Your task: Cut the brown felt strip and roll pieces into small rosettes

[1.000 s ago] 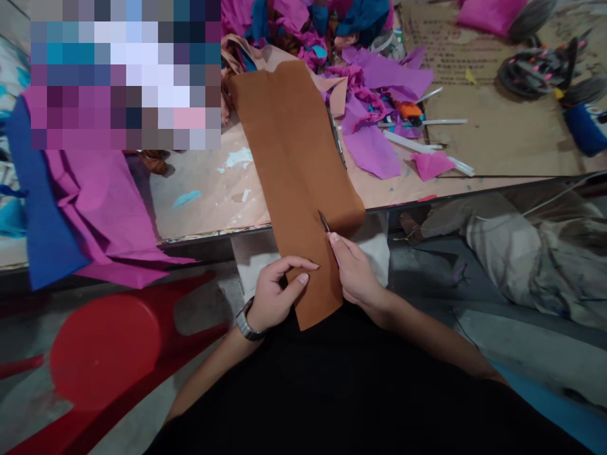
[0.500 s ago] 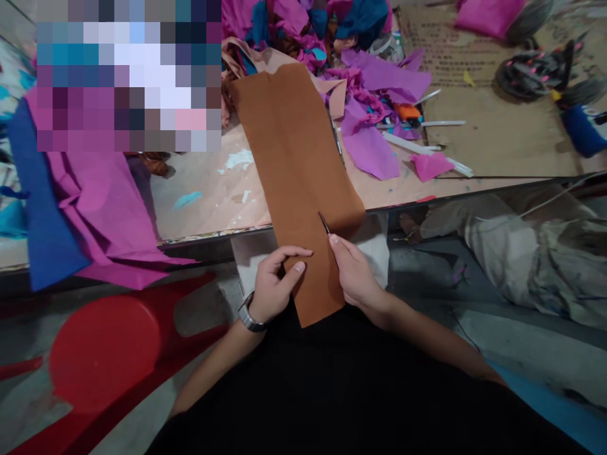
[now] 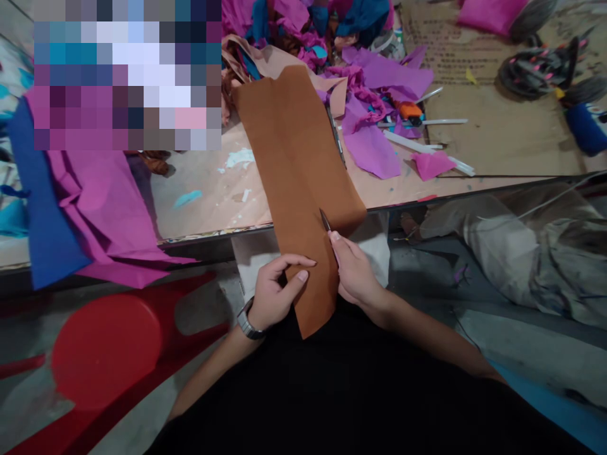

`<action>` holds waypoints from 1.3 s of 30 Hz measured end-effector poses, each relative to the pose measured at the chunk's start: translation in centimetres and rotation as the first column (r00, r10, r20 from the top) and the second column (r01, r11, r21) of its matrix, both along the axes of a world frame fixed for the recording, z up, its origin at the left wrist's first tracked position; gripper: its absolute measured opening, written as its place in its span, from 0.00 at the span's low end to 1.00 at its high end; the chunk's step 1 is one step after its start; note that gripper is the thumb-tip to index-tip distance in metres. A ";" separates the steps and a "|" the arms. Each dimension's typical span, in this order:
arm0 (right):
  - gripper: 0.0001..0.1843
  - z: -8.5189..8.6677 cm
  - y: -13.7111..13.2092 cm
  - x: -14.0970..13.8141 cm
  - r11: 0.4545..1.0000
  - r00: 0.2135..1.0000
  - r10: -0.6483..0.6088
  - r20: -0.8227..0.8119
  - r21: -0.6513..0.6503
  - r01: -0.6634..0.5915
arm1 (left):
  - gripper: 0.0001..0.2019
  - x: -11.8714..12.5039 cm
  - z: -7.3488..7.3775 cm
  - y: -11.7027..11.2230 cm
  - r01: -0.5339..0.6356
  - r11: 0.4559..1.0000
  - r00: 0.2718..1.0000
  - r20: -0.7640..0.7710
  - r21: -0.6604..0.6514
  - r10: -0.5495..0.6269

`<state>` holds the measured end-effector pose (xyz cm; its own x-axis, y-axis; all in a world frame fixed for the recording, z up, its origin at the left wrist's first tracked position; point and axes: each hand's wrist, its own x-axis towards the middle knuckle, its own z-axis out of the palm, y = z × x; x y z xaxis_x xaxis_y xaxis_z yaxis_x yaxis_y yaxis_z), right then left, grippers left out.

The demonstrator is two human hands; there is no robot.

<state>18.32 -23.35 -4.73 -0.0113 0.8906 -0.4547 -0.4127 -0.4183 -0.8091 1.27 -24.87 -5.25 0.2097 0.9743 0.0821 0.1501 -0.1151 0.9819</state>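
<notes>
A long piece of brown cloth (image 3: 303,145) runs from the table top over its front edge down to my lap. My left hand (image 3: 279,291), with a watch on its wrist, holds the left edge of the cloth's lower strip. Its thumb and index finger lie on top; the other fingers are partly hidden. My right hand (image 3: 355,268) is closed around a pair of scissors (image 3: 325,220); only the dark pointed blade shows, and the handles are hidden. The blade lies at the cloth, where the right part bends away from the lower strip.
Purple, pink and blue cloth scraps (image 3: 374,76) pile up behind the brown cloth. White sticks (image 3: 412,142) and cardboard (image 3: 502,139) lie to the right. Magenta cloth (image 3: 104,208) and blue cloth (image 3: 52,208) hang over the table edge. A red stool (image 3: 107,351) stands at lower left.
My left hand has shifted slightly down and right on the cloth. The strip's lower end now hangs lower and curls more. The scissors blade looks wider, turned a little.
</notes>
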 end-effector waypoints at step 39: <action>0.22 0.1 -0.1 0.3 1.000 1.000 0.008 0.010 0.020 -0.008 | 0.06 -0.1 0.3 0.6 -0.001 0.999 1.000 -0.029 0.049 0.003</action>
<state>18.66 -23.45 -4.62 -0.0144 0.8996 -0.4364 -0.4015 -0.4049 -0.8215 1.13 -24.25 -4.91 0.2107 0.9697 0.1235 0.1783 -0.1623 0.9705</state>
